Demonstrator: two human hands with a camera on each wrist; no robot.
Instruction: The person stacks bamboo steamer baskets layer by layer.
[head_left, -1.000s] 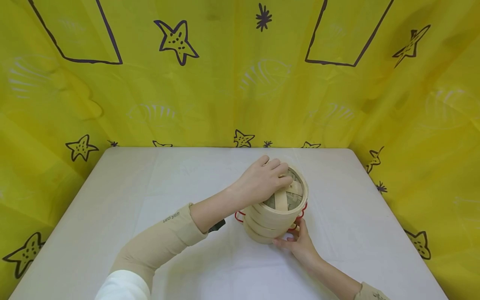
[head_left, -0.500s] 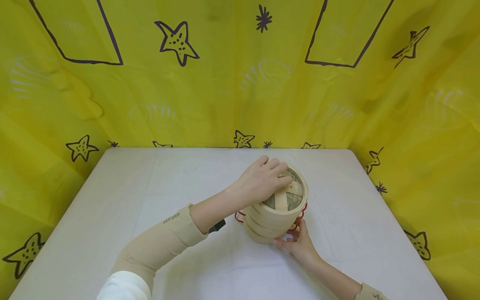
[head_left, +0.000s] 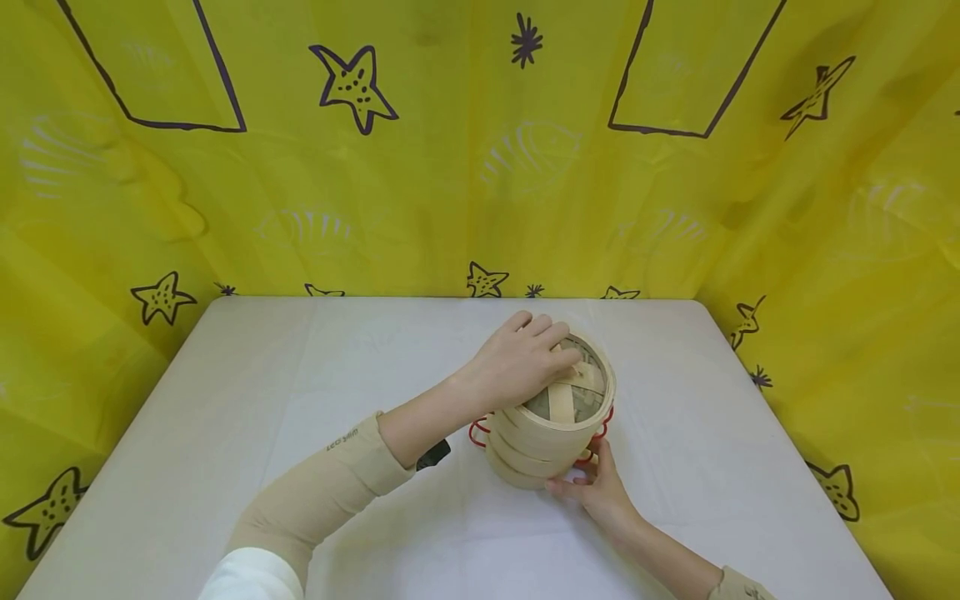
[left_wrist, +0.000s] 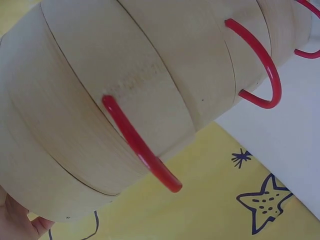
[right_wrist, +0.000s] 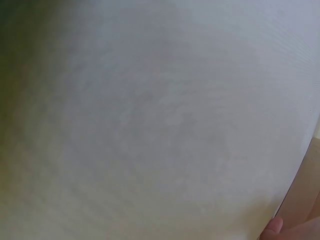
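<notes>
A stacked bamboo steamer (head_left: pixel 536 454) with red side handles (left_wrist: pixel 137 142) stands on the white table, right of the middle in the head view. Its woven lid (head_left: pixel 562 403) is on top. My left hand (head_left: pixel 517 362) grips the lid with curled fingers, partly covering it. My right hand (head_left: pixel 600 492) holds the lowest tier at the near right, its thumb in front and its fingers partly hidden behind. Tiers and handles fill much of the left wrist view. In the right wrist view, mostly white tabletop shows, with a fingertip (right_wrist: pixel 272 227) against the bamboo wall (right_wrist: pixel 305 192).
The white table (head_left: pixel 300 358) spreads around the steamer. Yellow curtains (head_left: pixel 420 183) printed with starfish and fish hang along its back and sides. A small black device (head_left: pixel 433 454) shows beneath my left wrist.
Both hands keep their hold on the steamer. My left hand and the lid shift very slightly to the left; otherwise almost nothing differs.
</notes>
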